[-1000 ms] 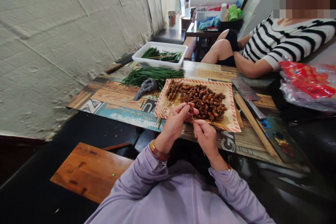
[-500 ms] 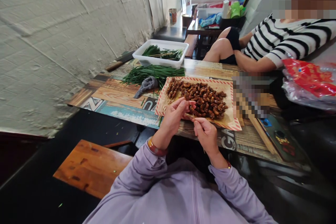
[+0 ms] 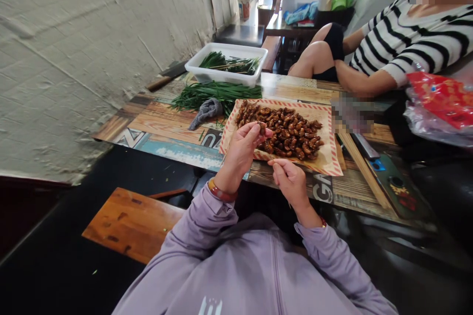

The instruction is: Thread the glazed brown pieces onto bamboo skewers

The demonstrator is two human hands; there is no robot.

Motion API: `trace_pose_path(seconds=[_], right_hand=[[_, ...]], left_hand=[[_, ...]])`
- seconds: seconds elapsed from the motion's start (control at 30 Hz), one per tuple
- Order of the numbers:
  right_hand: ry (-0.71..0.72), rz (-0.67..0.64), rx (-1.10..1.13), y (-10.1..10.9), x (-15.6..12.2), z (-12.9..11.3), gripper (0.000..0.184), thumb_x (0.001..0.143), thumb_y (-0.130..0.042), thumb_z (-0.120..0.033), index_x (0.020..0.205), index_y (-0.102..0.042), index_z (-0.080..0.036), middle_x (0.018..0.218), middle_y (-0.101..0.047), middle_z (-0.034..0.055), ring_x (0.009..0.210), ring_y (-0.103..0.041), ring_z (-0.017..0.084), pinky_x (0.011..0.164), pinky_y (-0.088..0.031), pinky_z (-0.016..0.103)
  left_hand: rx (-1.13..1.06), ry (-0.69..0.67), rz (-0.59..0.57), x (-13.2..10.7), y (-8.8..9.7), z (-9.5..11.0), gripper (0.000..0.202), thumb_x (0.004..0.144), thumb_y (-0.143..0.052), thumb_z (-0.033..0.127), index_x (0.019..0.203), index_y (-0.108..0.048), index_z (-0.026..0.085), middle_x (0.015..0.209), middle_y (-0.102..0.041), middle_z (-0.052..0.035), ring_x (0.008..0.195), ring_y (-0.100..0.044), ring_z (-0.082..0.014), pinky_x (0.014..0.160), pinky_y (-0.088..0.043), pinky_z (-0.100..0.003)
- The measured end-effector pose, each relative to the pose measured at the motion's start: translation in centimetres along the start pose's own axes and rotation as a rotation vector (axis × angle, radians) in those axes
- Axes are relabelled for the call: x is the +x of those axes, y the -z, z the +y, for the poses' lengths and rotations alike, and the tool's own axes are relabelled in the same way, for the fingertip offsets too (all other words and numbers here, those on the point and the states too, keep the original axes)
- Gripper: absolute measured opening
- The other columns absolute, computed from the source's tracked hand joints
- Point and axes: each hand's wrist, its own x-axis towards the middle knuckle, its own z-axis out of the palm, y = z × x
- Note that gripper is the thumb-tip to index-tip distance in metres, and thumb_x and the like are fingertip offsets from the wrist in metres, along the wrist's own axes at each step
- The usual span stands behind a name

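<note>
Firstly, brown piece: it was held just above the left half of the striped paper, on which lay a glossy brown pile.
Left hand: its thumb and fingers were pinching this piece.
Right hand: it was clenched near the paper's front edge, apparently grasping a thin stick, mostly hidden.
Piece and stick: in my judgement, a gentle pinch, a straight stick and fingertips out of its line were advisable.
Spare sticks: they lay to the right of the paper.
Grey cloth: just left of the paper.
Green stems and white container: behind the paper's left part.
Striped-top person: sitting beyond the paper, rightward.
</note>
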Motion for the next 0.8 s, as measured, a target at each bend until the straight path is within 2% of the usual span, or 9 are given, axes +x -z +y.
trace_pose_path(seconds=[0.37, 0.8], right_hand=[[-0.002, -0.056, 0.008, 0.09, 0.02, 0.08, 0.029, 0.094, -0.044, -0.035, 0.095, -0.066, -0.017, 0.045, -0.045, -0.0083, 0.040, -0.044, 0.008, 0.046, -0.037, 0.020], [0.003, -0.053, -0.004, 0.12, 0.00, 0.01, 0.029, 0.094, -0.044, -0.036, 0.094, -0.066, -0.017, 0.045, -0.046, -0.0079, 0.040, -0.044, 0.008, 0.047, -0.038, 0.021]], left_hand=[[-0.037, 0.005, -0.002, 0.23, -0.02, -0.32, 0.026, 0.074, -0.074, 0.037, 0.083, -0.064, 0.015, 0.077, -0.071, -0.0040, 0.077, -0.068, -0.0143, 0.080, -0.047, -0.027], [-0.043, 0.008, 0.008, 0.11, -0.45, -0.45, 0.028, 0.072, -0.075, 0.039, 0.082, -0.063, 0.015, 0.074, -0.070, -0.0026, 0.083, -0.070, -0.0180, 0.086, -0.047, -0.031]])
